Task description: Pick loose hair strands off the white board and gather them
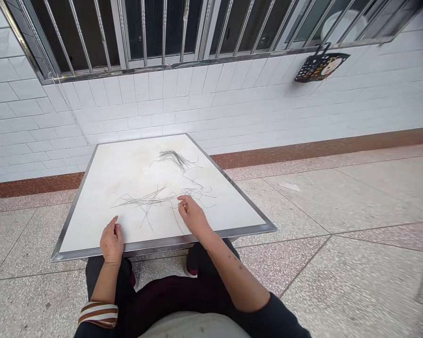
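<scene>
A low white table [91, 220] with a metal rim stands in front of me. Thin dark strands, like hair or fine wire, lie on it: a bundle [172, 157] at the far side and a spread of loose strands [146, 201] nearer me. My right hand [192, 215] rests on the top with thumb and forefinger pinched at the end of the near strands. My left hand [112, 240] lies at the table's near edge, fingers curled, thumb up; nothing shows in it.
A white tiled wall [232, 108] with a barred window [162, 28] rises behind the table. A black perforated basket [319, 65] hangs on the wall at right. Speckled terrazzo floor [338, 234] surrounds the table. My knees are under the near edge.
</scene>
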### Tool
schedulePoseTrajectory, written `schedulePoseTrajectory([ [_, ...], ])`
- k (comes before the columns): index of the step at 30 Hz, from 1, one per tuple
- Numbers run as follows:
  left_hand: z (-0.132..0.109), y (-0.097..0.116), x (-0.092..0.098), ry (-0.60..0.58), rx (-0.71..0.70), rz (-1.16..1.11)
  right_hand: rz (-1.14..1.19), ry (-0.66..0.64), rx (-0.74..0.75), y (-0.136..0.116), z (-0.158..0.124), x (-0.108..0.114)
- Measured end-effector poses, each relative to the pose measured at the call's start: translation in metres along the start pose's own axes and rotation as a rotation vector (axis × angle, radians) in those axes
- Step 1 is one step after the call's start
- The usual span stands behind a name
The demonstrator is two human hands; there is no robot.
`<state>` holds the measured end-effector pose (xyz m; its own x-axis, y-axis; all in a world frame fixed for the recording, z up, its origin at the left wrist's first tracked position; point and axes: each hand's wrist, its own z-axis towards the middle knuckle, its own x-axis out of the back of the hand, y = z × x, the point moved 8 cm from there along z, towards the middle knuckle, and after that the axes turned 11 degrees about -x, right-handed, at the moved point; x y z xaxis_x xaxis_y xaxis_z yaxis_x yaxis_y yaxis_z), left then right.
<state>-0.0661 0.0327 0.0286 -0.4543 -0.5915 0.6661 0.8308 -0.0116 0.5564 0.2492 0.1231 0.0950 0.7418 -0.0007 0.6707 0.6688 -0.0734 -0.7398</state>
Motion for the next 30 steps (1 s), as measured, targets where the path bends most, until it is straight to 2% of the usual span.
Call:
schedulePoseTrajectory([
  [2,0.0,0.002,0.003,-0.006,0.033,-0.07,0.224,-0.048,0.066,-0.006,-0.012,0.007],
  [5,0.002,0.019,0.014,0.024,0.114,-0.319,0.517,-0.305,0.078,-0.014,-0.034,0.004],
  [7,0.006,0.049,0.019,-0.018,0.102,-0.506,0.657,-0.491,0.051,-0.02,-0.051,0.001],
  [9,0.007,0.089,0.02,-0.139,0.052,-0.628,0.742,-0.609,0.033,-0.026,-0.067,0.002],
  [11,0.004,0.125,0.02,-0.256,0.023,-0.712,0.771,-0.667,0.032,-0.031,-0.08,0.004],
  [13,-0.004,0.152,0.02,-0.337,0.025,-0.806,0.753,-0.701,0.045,-0.035,-0.093,0.006],
  [17,-0.024,0.177,0.023,-0.399,0.045,-0.881,0.648,-0.703,0.112,-0.038,-0.113,0.012],
  [24,-0.048,0.2,0.034,-0.558,0.011,-0.829,0.515,-0.519,0.189,-0.033,-0.126,0.025],
  [26,-0.05,0.205,0.041,-0.524,-0.047,-0.751,0.466,-0.467,0.23,-0.034,-0.129,0.029],
  [30,-0.05,0.213,0.058,-0.373,-0.194,-0.584,0.397,-0.411,0.281,-0.036,-0.135,0.032],
])
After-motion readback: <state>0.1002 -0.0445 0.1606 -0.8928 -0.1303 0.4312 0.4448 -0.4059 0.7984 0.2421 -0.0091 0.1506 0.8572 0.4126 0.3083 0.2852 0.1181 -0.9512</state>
